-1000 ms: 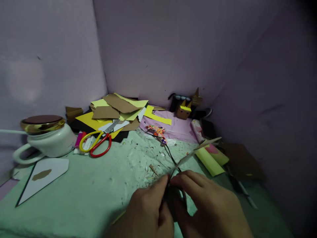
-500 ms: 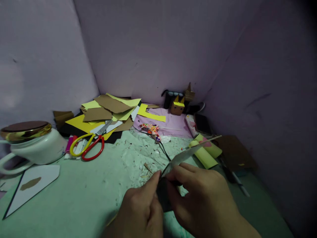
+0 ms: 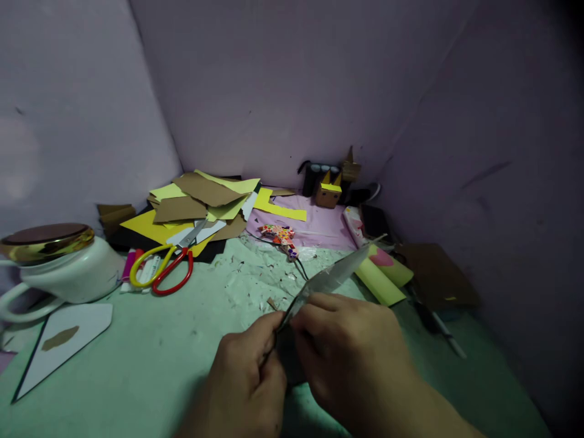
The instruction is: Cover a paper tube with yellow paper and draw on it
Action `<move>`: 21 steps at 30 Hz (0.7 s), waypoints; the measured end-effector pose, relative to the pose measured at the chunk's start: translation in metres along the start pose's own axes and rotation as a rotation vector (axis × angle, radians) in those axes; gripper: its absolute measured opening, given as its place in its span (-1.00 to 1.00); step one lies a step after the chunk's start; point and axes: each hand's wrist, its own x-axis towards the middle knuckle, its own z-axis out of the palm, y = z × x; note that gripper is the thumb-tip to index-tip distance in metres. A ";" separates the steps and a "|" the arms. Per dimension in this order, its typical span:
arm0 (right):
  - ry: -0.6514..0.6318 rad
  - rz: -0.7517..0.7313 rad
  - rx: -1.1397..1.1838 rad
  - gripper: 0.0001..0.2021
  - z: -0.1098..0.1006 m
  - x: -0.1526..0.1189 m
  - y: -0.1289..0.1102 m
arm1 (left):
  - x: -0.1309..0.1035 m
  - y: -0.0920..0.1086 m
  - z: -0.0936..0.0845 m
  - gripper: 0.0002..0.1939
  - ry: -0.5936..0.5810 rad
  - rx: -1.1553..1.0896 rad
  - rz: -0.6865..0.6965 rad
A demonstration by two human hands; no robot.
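Still pinching the sheet (image 3: 335, 272) with fingers of left hand (image 3: 249, 371) and right hand (image 3: 358, 344), now swung slightly from two toward one o'clock, apparently repositioned, not released.

The right hand (image 3: 356, 340) partly hides the dark piece (image 3: 290, 356).

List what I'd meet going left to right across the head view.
White glossy mug with a gold-rimmed lid, yellow-and-red-handled metal scissors, left hand, right hand, slim pale stick. Left out: the thin grey sheet, overlapping both hands.
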 end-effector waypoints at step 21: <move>-0.022 0.866 1.060 -0.65 0.043 -0.060 0.071 | 0.001 -0.067 -0.037 -0.79 0.164 -0.476 -0.430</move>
